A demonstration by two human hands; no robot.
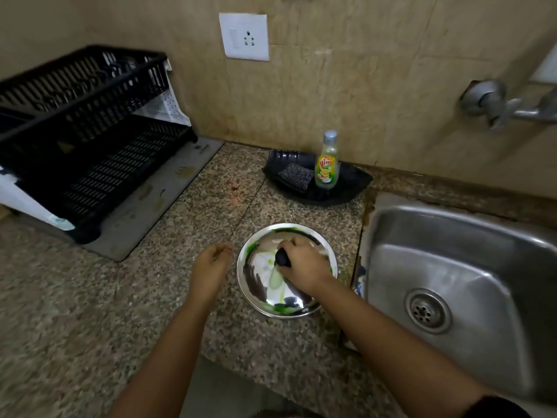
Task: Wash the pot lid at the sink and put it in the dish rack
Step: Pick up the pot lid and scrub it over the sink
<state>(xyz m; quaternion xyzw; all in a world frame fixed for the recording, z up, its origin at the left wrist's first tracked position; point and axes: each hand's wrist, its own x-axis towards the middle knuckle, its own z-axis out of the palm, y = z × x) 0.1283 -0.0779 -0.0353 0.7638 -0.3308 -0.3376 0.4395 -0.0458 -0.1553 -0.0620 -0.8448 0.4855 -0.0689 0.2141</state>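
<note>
Pot lid (271, 285), green-smeared, lies on tabletop (90, 297) just left of sink (452, 267). Right hand (304, 267) clamped on its black knob (282, 257); left hand (211, 267) loose, empty, beside rim. Lift level by knob, steady rim, clear sink edge.

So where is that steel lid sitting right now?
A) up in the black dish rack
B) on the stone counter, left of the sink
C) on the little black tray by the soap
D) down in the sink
B: the pot lid lies on the granite counter beside the sink, the right hand gripping its black knob.
</note>
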